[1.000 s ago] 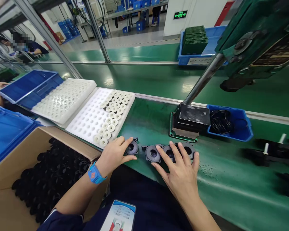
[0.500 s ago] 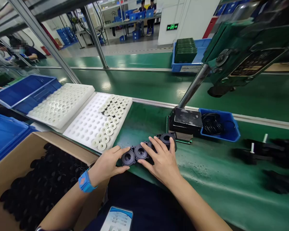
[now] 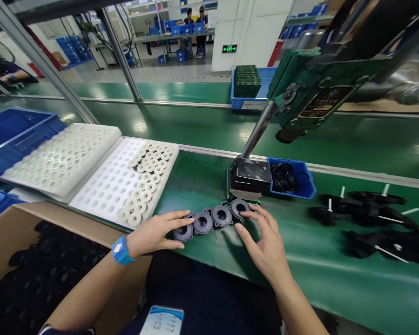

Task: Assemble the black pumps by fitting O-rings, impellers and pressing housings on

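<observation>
Several round black parts (image 3: 203,222) with central holes lie in a slanting row on the green work surface. At the row's left end, my left hand (image 3: 157,232) has its thumb and fingers around the leftmost part (image 3: 183,232). My right hand (image 3: 263,235) is at the other end, fingers spread, its fingertips at the edge of the rightmost part (image 3: 239,209). To the left, a white foam tray (image 3: 106,184) holds white rings (image 3: 145,196) along its right side. A blue band is on my left wrist.
A green press (image 3: 310,93) with a black base (image 3: 251,174) stands behind the row, beside a blue bin (image 3: 309,186) of black cord. Black parts with white pins (image 3: 370,209) lie right. An open carton (image 3: 70,223) of black pieces sits lower left. A person (image 3: 7,70) is at far left.
My right hand has moved right along the row and uncovered the middle parts. My left hand stays at the left end. The view has shifted, so the background sits further left.
</observation>
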`<state>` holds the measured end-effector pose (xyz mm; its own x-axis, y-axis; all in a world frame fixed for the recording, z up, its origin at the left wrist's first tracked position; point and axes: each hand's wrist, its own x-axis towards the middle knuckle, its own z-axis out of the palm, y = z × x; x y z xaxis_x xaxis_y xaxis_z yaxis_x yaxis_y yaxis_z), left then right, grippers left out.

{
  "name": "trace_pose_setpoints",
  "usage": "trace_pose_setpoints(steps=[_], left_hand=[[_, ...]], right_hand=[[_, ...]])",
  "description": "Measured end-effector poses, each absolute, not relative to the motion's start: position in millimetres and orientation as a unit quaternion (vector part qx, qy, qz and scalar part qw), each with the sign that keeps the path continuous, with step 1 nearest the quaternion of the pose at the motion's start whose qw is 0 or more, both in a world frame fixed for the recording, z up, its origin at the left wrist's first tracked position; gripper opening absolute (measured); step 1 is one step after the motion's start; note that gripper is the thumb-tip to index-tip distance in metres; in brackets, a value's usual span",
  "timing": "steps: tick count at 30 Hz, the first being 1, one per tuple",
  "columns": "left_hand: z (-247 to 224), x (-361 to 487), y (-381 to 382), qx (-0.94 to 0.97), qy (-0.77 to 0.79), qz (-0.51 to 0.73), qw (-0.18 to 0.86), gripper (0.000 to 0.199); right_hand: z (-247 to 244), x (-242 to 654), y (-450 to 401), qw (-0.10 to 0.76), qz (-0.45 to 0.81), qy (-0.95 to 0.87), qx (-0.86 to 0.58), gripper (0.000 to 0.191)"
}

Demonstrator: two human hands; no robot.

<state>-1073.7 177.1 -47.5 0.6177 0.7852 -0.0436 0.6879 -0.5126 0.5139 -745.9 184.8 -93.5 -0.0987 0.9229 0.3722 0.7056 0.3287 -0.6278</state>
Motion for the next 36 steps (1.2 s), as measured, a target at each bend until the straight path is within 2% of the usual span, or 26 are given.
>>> trace_pose_setpoints(steps=[6, 11, 15, 21, 28, 33, 34, 36], left_hand=[[-41.0, -1064.5, 201.1, 0.882, 0.376, 0.095, 0.268, 0.064], [-36.5, -1059.3, 207.9, 0.892, 0.372, 0.075, 0.246, 0.059], [-32.7, -1059.4, 212.6, 0.889, 0.366, 0.063, 0.267, 0.056], [-29.9, -1050.5, 223.9, 0.902, 0.342, 0.057, 0.259, 0.055], [-47.4, -978.7, 222.1, 0.913, 0.305, 0.083, 0.258, 0.067], [-48.7, -921.8, 221.0, 0.919, 0.294, 0.115, 0.236, 0.098], [-43.9, -910.8, 226.9, 0.923, 0.283, 0.128, 0.226, 0.098], [-31.1, -884.2, 246.6, 0.937, 0.235, 0.150, 0.208, 0.081]], right_hand=[[-89.9, -716.6, 198.8, 0.369, 0.171, -0.721, -0.561, 0.038], [-77.3, -693.3, 209.5, 0.328, 0.212, -0.756, -0.525, 0.038], [-70.8, -691.6, 209.7, 0.317, 0.223, -0.761, -0.520, 0.034], [-66.7, -683.7, 208.6, 0.320, 0.227, -0.762, -0.515, 0.037], [-75.8, -637.3, 196.4, 0.363, 0.123, -0.720, -0.578, 0.036], [-65.2, -618.6, 175.9, 0.412, -0.008, -0.672, -0.616, 0.031], [-59.7, -623.9, 164.5, 0.426, -0.041, -0.658, -0.620, 0.027], [-48.9, -648.7, 137.3, 0.441, -0.098, -0.648, -0.613, 0.021]])
